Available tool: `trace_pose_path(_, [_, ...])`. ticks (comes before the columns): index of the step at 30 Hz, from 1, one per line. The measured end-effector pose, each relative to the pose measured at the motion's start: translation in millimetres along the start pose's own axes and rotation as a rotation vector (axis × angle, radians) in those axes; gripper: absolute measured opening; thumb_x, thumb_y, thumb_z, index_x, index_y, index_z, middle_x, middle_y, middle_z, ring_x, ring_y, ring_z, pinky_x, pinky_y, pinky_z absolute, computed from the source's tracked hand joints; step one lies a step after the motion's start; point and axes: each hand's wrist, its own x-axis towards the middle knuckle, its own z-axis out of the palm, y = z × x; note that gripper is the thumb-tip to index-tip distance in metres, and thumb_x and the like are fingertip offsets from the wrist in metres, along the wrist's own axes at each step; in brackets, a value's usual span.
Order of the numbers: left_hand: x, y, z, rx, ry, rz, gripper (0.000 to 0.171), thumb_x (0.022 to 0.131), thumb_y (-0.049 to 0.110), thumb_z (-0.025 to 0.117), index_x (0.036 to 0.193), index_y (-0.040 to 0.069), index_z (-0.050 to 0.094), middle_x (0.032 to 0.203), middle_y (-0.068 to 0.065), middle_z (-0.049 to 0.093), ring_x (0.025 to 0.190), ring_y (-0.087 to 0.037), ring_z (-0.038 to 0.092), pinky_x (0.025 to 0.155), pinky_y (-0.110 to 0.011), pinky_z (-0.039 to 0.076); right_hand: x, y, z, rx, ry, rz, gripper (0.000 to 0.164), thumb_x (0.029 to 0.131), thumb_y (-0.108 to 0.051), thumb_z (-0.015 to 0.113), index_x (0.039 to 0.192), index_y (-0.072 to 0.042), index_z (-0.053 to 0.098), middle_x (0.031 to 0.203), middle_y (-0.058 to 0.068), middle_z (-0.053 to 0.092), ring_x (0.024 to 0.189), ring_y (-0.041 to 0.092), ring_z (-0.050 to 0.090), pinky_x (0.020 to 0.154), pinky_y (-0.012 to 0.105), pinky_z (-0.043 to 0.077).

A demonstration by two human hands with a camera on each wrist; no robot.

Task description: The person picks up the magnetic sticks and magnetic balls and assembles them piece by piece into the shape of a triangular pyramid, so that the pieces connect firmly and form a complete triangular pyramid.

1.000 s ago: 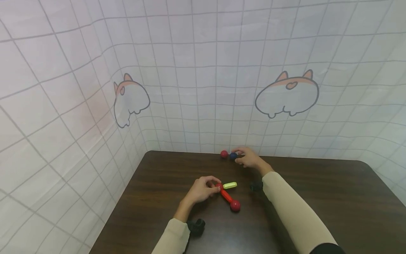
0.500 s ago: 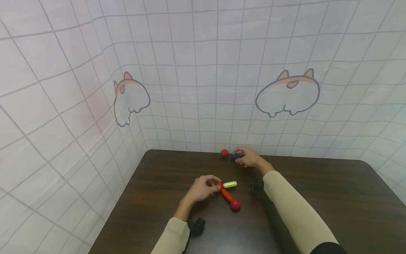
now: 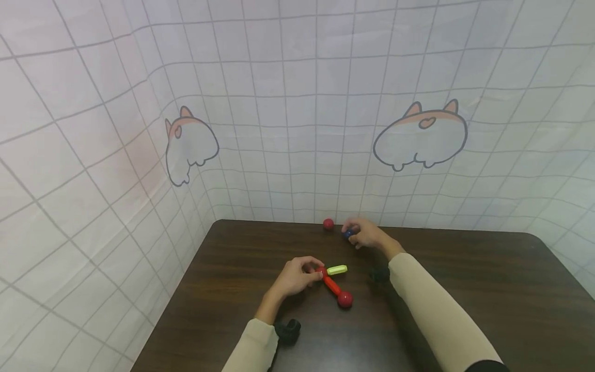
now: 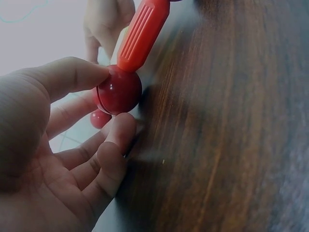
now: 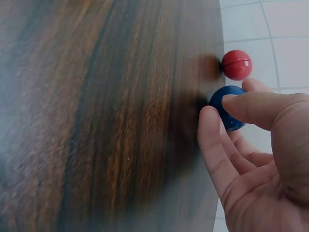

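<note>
My left hand [image 3: 296,277] pinches a dark red ball [image 4: 120,89] between thumb and fingers. Joined to that ball are a bright red rod [image 3: 332,286], which runs toward the front to a second red ball [image 3: 344,299], and a yellow-green rod [image 3: 337,270] pointing right. Close to the table's back edge, my right hand [image 3: 367,233] grips a blue ball [image 5: 226,107], thumb on one side and fingertips on the other. A loose red ball [image 3: 328,224] lies just left of the blue one, apart from the hand in the head view.
The dark wooden table [image 3: 241,258] ends at a white gridded cloth [image 3: 297,155] hung behind it and along the left. Black wrist-worn cameras [image 3: 288,331] sit under both forearms, the left one low over the tabletop.
My right hand has drawn the blue ball a little to the right and toward me, widening its gap from the loose red ball. The left hand has stayed in place.
</note>
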Motion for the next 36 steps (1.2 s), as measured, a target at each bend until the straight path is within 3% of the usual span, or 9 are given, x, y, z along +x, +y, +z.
trace_pose_path(5, [-0.3, 1.1, -0.1, 0.009, 0.000, 0.003, 0.025, 0.092, 0.023, 0.074, 0.117, 0.017, 0.074, 0.077, 0.002, 0.067, 0.063, -0.012, 0.062, 0.057, -0.028, 0.046, -11.5, 2.3, -1.8, 0.045, -0.039, -0.008, 0.034, 0.094, 0.008, 0.059, 0.128, 0.004, 0.060, 0.105, 0.020, 0.062, 0.089, 0.025, 0.065, 0.073, 0.037, 0.061])
trace_pose_path(13, [-1.4, 1.4, -1.1, 0.005, -0.001, 0.005, 0.024, 0.092, 0.022, 0.074, 0.116, 0.017, 0.074, 0.079, 0.000, 0.068, 0.063, -0.012, 0.063, 0.057, -0.028, 0.047, -33.0, -2.1, -1.9, 0.128, -0.056, -0.062, 0.036, 0.096, 0.003, 0.060, 0.131, 0.005, 0.058, 0.112, 0.026, 0.063, 0.086, 0.022, 0.063, 0.074, 0.039, 0.062])
trace_pose_path(17, [-0.8, 0.6, -0.9, 0.007, 0.002, 0.008, 0.023, 0.092, 0.022, 0.074, 0.115, 0.018, 0.075, 0.079, -0.002, 0.069, 0.063, -0.013, 0.063, 0.057, -0.028, 0.046, -45.3, -2.9, 0.3, 0.167, -0.037, -0.095, 0.036, 0.095, 0.002, 0.062, 0.131, 0.005, 0.059, 0.117, 0.030, 0.063, 0.086, 0.023, 0.065, 0.072, 0.039, 0.061])
trace_pose_path(24, [0.3, -1.0, 0.5, 0.002, 0.000, 0.007, 0.022, 0.092, 0.022, 0.075, 0.114, 0.019, 0.075, 0.080, -0.003, 0.069, 0.064, -0.014, 0.063, 0.058, -0.029, 0.046, -65.5, -1.5, 6.9, 0.194, 0.019, -0.077, 0.037, 0.093, -0.002, 0.066, 0.129, -0.001, 0.063, 0.110, 0.017, 0.064, 0.084, 0.024, 0.063, 0.065, 0.038, 0.061])
trace_pose_path(36, [0.5, -0.5, 0.6, 0.013, -0.001, 0.016, 0.023, 0.092, 0.021, 0.074, 0.115, 0.017, 0.074, 0.080, 0.000, 0.069, 0.064, -0.014, 0.065, 0.058, -0.029, 0.047, -93.6, 1.1, 20.0, 0.270, 0.064, -0.093, 0.037, 0.094, -0.003, 0.069, 0.130, -0.001, 0.062, 0.106, 0.015, 0.062, 0.087, 0.025, 0.065, 0.061, 0.039, 0.060])
